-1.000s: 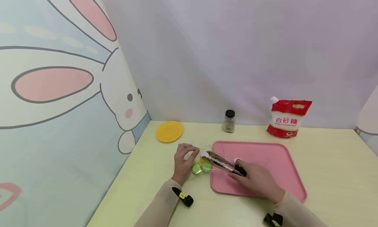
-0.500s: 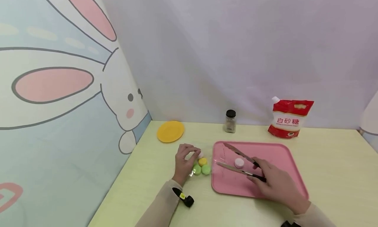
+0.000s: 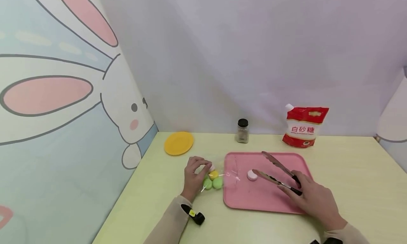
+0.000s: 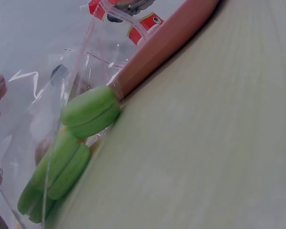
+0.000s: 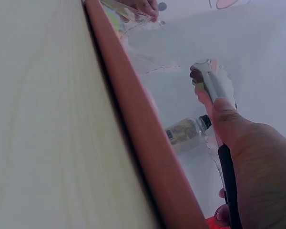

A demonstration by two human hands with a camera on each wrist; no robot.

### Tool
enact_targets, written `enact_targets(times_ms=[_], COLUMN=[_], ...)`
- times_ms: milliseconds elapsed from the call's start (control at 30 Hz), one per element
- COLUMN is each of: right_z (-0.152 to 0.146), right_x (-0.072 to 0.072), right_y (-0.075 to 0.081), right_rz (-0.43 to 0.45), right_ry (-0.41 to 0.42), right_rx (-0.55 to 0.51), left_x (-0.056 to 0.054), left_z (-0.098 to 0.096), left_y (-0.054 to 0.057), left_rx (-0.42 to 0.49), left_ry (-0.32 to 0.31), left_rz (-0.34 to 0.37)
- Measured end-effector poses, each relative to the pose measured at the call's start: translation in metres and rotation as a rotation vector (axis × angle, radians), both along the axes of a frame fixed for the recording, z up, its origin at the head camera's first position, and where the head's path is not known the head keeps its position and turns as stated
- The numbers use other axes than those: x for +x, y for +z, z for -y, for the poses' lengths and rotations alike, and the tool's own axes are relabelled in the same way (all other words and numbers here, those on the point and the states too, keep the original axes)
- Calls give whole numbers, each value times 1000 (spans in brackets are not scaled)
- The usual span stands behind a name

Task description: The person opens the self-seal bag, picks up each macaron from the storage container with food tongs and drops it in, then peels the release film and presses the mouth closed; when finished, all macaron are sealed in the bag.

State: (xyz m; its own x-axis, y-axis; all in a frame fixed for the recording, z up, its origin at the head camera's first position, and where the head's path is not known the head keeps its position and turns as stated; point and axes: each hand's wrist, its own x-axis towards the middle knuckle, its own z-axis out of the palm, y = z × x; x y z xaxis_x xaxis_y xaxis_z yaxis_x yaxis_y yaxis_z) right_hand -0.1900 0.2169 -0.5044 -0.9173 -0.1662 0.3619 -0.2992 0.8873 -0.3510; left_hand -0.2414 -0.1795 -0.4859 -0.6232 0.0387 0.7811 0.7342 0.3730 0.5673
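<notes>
My left hand (image 3: 194, 178) pinches the upper edge of a clear plastic bag (image 3: 229, 170), which lies partly over the tray's left rim. Inside the bag are green macarons (image 3: 217, 183), a yellow macaron (image 3: 213, 174) and a pale pink one (image 3: 211, 167) partly behind the fingers. The left wrist view shows the green macarons (image 4: 91, 112) up close through the film. My right hand (image 3: 318, 201) holds metal tongs (image 3: 275, 180) by their black handles, the arms spread apart with nothing between them. One tip is right beside a pale pink macaron (image 3: 252, 175) on the pink tray (image 3: 254, 200).
Behind the tray stand a small jar (image 3: 243, 132) with a black lid and a red and white sugar pouch (image 3: 305, 127). A yellow plate (image 3: 178, 143) lies at the back left. A rabbit-painted wall (image 3: 63, 159) borders the table's left side.
The tongs have let go of a pale pink macaron in the bag, drawn back rightward over the tray and spread apart. My left hand stays at the bag.
</notes>
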Motion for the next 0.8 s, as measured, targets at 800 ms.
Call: enact_targets(times_ms=[800], right_z=[9], right_x=[1], right_y=[-1], right_rz=[65], right_ry=[14], right_rx=[101], left_x=[-4], left_z=[2], left_y=[-6], left_rx=[4], left_ry=[-5], left_rz=[23])
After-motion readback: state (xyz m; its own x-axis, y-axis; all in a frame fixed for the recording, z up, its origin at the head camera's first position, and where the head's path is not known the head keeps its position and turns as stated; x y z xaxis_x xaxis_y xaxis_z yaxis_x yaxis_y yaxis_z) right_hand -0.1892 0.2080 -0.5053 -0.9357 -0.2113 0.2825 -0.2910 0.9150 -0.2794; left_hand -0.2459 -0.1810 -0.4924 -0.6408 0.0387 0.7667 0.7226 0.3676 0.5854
